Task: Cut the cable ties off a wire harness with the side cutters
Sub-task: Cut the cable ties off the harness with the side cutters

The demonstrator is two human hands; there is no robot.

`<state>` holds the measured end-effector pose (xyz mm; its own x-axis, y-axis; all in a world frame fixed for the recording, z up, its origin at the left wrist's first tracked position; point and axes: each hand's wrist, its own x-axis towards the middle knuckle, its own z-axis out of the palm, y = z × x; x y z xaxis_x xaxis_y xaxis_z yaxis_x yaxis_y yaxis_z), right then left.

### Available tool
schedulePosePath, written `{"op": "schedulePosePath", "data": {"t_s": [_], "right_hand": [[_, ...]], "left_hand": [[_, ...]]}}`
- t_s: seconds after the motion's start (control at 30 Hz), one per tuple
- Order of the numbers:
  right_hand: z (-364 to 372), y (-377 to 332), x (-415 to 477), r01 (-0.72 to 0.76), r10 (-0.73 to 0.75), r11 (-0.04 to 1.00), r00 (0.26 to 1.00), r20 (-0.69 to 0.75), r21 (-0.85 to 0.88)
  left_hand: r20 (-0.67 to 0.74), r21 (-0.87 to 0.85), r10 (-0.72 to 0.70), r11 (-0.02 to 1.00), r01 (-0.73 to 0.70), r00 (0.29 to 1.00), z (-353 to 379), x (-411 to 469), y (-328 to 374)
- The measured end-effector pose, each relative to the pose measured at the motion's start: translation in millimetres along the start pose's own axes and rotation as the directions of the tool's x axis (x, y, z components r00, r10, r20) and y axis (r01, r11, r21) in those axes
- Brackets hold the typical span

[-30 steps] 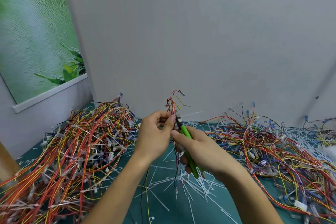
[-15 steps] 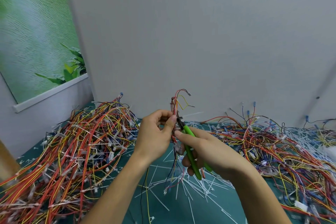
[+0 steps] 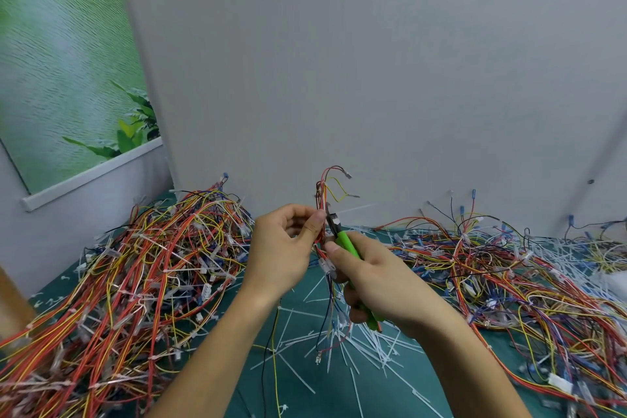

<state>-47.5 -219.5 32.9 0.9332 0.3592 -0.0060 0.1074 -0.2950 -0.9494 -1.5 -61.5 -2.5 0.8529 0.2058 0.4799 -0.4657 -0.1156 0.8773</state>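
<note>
Your left grip [image 3: 281, 248] pinches wire harness [image 3: 320, 193], upright over counter middle. Your right grip [image 3: 383, 282] is wrapped round side cutters [image 3: 347, 243], nose against bundle just above left thumb. Tie at nose: can't tell if cut.
Judgement: mid-job. Cut ties [image 3: 369, 346] litter counter [image 3: 305, 394] under hands, so many done. Left heap [image 3: 135, 265] and right heap [image 3: 509, 275] at counter edges: which is finished, can't tell.
Counter: dark green mat. Grey wall [image 3: 339, 78] behind, leafy poster [image 3: 61, 78] far left.

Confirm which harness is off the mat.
The thin harness pinched upright by the left hand, side cutters at it. The left pile and right pile lie on the mat.
</note>
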Motion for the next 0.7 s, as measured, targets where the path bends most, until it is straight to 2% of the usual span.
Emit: {"op": "schedulePosePath", "data": {"t_s": [0.3,0.7], "right_hand": [[-2.9,-8.4,-5.3,-0.054,0.048,0.998,0.992,0.119,0.044],[-4.0,-1.6,-0.8,-0.057,0.047,0.991,0.996,0.080,0.122]], "left_hand": [[0.055,0.084,0.039,0.996,-0.043,0.998,-1.5,-0.4,-4.4],[0.066,0.077,0.056,0.995,-0.061,0.996,-5.5,1.2,3.4]]}}
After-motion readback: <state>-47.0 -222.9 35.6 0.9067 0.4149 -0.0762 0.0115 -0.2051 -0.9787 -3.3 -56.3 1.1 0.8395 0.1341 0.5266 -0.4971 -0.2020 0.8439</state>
